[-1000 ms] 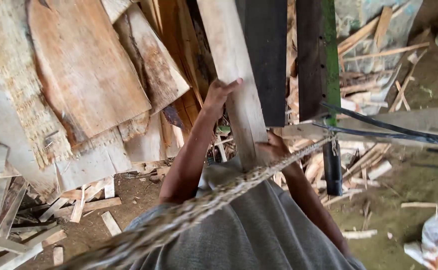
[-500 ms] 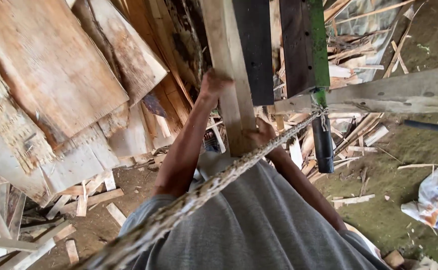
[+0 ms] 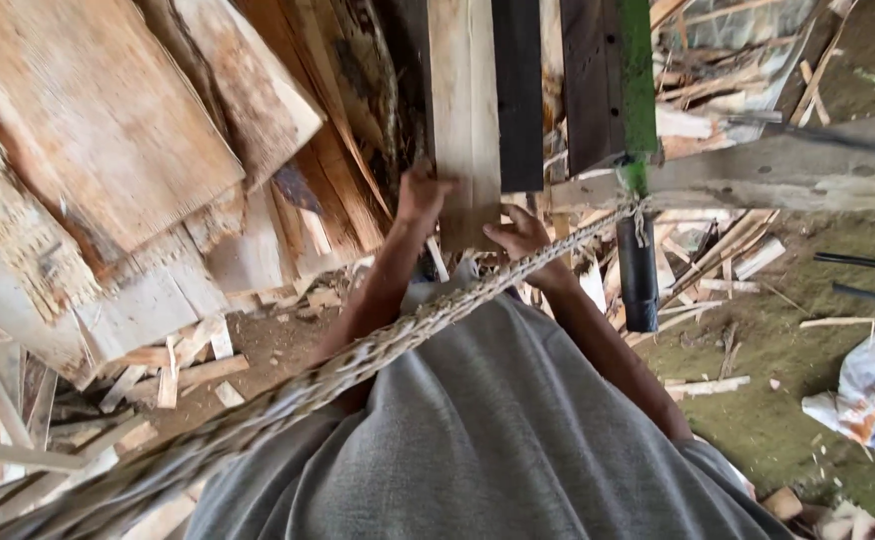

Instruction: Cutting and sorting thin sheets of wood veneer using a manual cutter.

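Both hands [image 3: 468, 215] on pale plank [image 3: 465, 100], lengthwise away, upward.

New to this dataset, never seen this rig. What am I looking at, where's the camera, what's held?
There is no machine: a person works with bare hands, and the one camera sits on their head, looking down over their grey shirt. The left hand and right hand both grip the lower end of a pale plank. A braided rope runs diagonally across in front of the person. To the left lies a pile of boards; wood scraps litter the dirt ground.
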